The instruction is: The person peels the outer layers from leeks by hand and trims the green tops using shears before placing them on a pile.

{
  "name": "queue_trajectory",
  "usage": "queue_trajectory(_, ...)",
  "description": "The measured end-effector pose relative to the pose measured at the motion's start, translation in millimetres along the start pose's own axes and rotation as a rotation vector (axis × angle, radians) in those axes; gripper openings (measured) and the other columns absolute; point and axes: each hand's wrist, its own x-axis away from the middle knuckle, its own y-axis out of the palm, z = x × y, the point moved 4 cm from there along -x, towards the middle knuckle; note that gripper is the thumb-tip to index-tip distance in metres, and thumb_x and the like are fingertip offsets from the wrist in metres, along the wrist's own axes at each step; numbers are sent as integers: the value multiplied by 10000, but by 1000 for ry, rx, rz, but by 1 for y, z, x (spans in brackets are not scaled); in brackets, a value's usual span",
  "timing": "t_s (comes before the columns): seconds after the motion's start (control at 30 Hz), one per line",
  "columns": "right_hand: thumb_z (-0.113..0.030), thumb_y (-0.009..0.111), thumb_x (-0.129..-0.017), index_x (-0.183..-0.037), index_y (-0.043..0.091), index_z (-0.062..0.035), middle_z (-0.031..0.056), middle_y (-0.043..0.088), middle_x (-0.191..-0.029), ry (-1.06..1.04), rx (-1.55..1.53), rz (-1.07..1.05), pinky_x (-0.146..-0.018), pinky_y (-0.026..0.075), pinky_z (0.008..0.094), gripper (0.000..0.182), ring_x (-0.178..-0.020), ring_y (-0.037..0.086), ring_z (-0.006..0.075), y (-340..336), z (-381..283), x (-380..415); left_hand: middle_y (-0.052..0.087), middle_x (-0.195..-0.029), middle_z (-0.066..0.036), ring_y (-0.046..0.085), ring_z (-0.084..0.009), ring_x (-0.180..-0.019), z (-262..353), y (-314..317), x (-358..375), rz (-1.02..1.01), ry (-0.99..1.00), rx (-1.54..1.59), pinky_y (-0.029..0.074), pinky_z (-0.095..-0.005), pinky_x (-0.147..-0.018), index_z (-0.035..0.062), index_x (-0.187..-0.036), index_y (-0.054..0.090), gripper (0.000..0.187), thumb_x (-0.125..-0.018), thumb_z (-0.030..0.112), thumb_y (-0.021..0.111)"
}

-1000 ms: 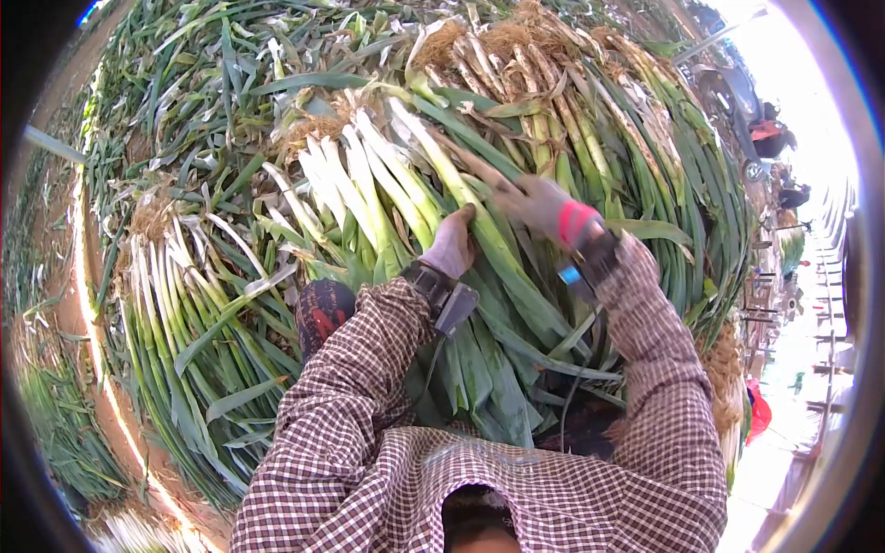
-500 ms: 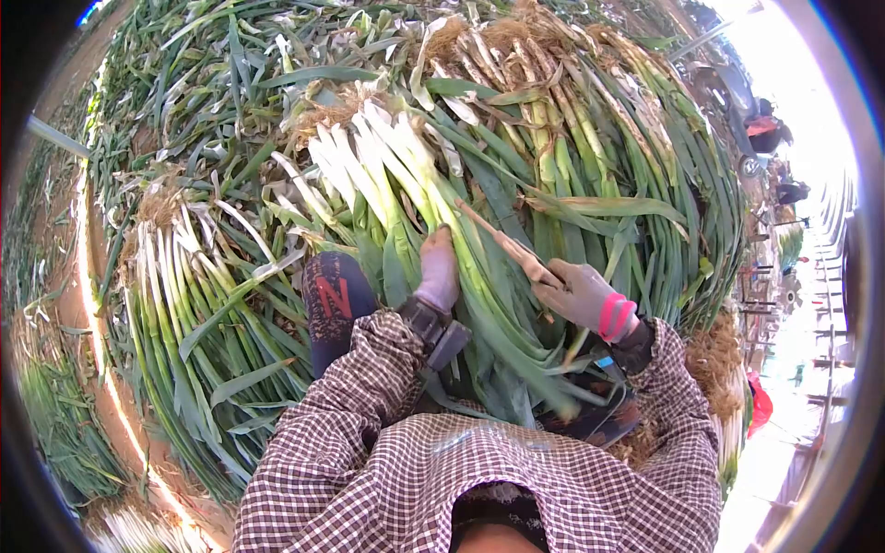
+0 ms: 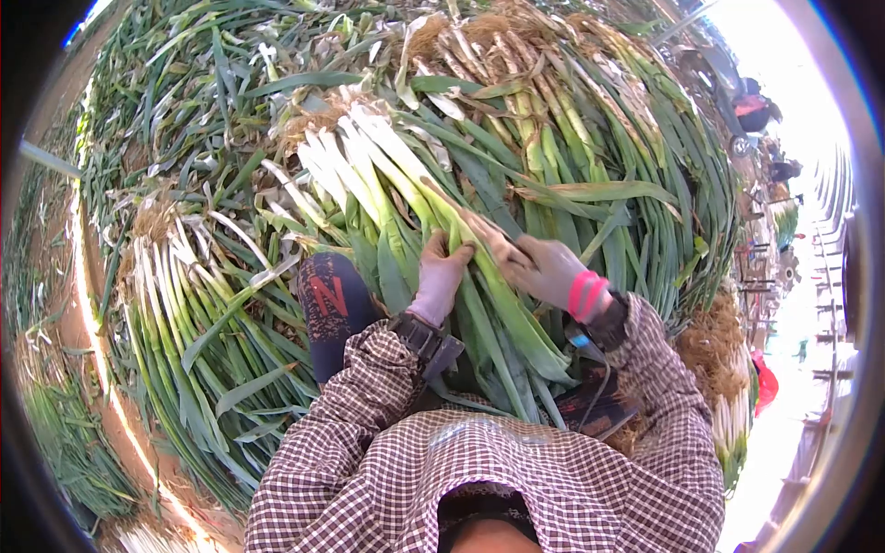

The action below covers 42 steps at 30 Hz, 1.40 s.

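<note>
In front of my lap lies a bunch of long green onions [image 3: 373, 170], white stalks and roots pointing away, green leaves toward me. My left hand [image 3: 441, 276], gloved, is closed with thumb and fingers around the stalk of one green onion at the bunch's right side. My right hand [image 3: 546, 273], in a glove with a pink band, is closed on a withered brown leaf [image 3: 484, 230] that runs along the same stalk. The leaf's far end lies against the white part. My right fingertips are partly hidden.
A second green onion bunch [image 3: 189, 276] lies to the left, beside my knee [image 3: 332, 295]. A larger pile with browned stalks [image 3: 562, 129] lies at the upper right. Loose leaves [image 3: 184, 101] cover the ground behind. More rooted onions [image 3: 724, 359] lie by my right elbow.
My right hand has moved left and slightly up with the brown leaf, closer to my left hand. My left thumb and fingers now show around the stalk. The green leaves have swung slightly.
</note>
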Motion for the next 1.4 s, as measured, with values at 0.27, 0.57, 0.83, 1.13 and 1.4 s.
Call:
queue_trajectory(0.27, -465, 601, -903, -974, 646, -22, 242, 660, -851, 35, 140, 23, -726, 478, 482, 451, -847, 648, 419, 16, 10, -97, 649, -788, -161, 647, -218, -735, 84, -12, 14, -12, 321, -1021, 516, -376, -698, -12, -921, 603, 146, -906, 124, 552)
queue_trajectory(0.57, -477, 577, -897, -926, 629, -31, 243, 666, -854, 21, 24, -40, -736, 493, 484, 450, -846, 651, 425, 14, 10, -60, 672, -896, -152, 678, -285, -825, 343, -142, -126, 713, 863, -1804, 539, -437, -738, 2, -1113, 558, 354, -918, 286, 638)
queue_trajectory(0.83, -441, 594, -924, -937, 628, -29, 187, 638, -762, 52, -274, 169, -649, 477, 422, 413, -697, 626, 327, -10, 6, -95, 716, -826, -64, 694, -196, -712, 258, 3, -93, 114, 1001, -1324, 559, -340, -666, 123, -888, 694, 138, -947, 188, 587)
queue_trajectory(1.13, -416, 638, -880, -902, 619, -63, 221, 638, -788, 342, -49, 331, -656, 479, 490, 354, -781, 629, 442, -56, 118, 38, 640, -1147, -221, 661, -289, -1021, 19, 174, -192, -171, 67, -1367, 553, -347, -839, -61, -1279, 526, 613, -869, 368, 679)
queue_trajectory(1.4, -375, 668, -867, -916, 583, -66, 213, 637, -759, 242, -59, 346, -632, 483, 485, 324, -753, 635, 427, -47, 118, 96, 639, -1159, -126, 632, -217, -1022, 7, 118, -78, -173, -121, -120, 522, -336, -874, -19, -1362, 450, 675, -826, 214, 788)
